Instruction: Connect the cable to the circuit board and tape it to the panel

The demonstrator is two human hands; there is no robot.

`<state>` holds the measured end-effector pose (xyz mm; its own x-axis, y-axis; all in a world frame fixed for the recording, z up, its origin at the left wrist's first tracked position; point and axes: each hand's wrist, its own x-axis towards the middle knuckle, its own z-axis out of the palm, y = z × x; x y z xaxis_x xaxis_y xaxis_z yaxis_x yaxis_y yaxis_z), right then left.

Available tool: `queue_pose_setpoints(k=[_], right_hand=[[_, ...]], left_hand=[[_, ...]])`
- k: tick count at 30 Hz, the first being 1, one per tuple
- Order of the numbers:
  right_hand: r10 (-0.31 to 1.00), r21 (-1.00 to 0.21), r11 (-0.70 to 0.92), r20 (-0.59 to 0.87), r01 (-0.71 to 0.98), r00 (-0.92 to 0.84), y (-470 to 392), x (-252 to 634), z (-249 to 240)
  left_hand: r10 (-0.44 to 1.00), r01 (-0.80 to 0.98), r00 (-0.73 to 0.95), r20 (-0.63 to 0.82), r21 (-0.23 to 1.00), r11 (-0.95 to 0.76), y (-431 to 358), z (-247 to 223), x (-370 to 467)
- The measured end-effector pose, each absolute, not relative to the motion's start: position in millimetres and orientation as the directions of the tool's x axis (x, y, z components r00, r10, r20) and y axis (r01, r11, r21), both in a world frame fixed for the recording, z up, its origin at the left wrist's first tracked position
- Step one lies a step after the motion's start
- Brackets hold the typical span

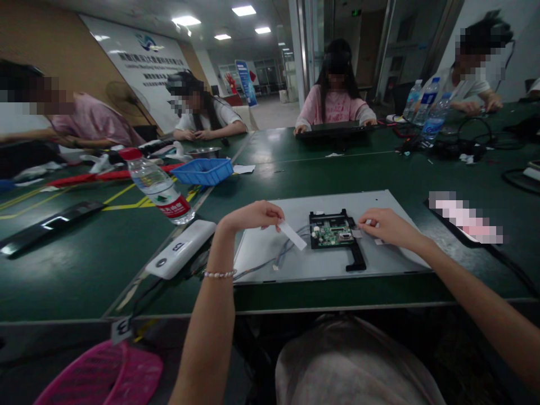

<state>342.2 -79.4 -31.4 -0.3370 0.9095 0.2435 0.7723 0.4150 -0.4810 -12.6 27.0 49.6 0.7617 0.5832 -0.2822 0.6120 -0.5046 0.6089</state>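
My left hand [262, 216] is closed in a pinch on a white strip [293, 235], which slants down over the pale grey panel [257, 256]. My right hand [383, 225] has its fingers pressed together at the right side of a black plastic frame [358, 259]. A small pale strip [357, 233] shows by those fingertips; whether they grip it is unclear. Within the frame sits a green circuit board [331, 236]. Thin grey cables [280, 253] run from the board leftward across the panel. Another small pale piece [379, 242] lies below my right hand.
Left of the panel are a white power bank [182, 247], a water bottle [158, 188] and a blue tray [205, 171]. A phone [459, 222] with a cable lies at right. A pink basket [105, 374] is below the table edge. Several people sit around the table.
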Motion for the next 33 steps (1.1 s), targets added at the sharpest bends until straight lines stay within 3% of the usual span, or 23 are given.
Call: queue_pose_setpoints(k=[4,11,16,23,26,29,31,33], right_hand=[[0.914,-0.456,0.404,0.244,0.793,-0.325,-77,344,-34],[0.915,-0.476,0.387,0.305,0.790,-0.264,-75,343,-24],[0.850,-0.509,0.527,0.332,0.681,-0.409,-95,311,3],[0.691,-0.350,0.722,0.411,0.597,-0.595,-138,233,5],[0.671,-0.283,0.736,0.422,0.615,-0.610,-143,208,-2],[0.673,-0.278,0.735,0.412,0.619,-0.615,-141,192,-9],[0.687,-0.284,0.722,0.401,0.631,-0.606,-139,186,-14],[0.702,-0.287,0.707,0.393,0.646,-0.594,-137,182,-18]], left_hand=[[0.588,0.686,0.709,-0.389,0.575,-0.446,31,40,-11],[0.550,0.652,0.749,-0.370,0.564,-0.507,34,35,-12],[0.539,0.704,0.708,-0.456,0.516,-0.488,29,35,-10],[0.640,0.762,0.642,-0.423,0.441,-0.474,27,42,-13],[0.622,0.701,0.697,-0.357,0.524,-0.484,24,47,-11],[0.457,0.615,0.782,-0.425,0.648,-0.449,17,47,-4],[0.387,0.611,0.789,-0.477,0.672,-0.418,14,42,1],[0.406,0.643,0.765,-0.500,0.639,-0.423,16,35,3]])
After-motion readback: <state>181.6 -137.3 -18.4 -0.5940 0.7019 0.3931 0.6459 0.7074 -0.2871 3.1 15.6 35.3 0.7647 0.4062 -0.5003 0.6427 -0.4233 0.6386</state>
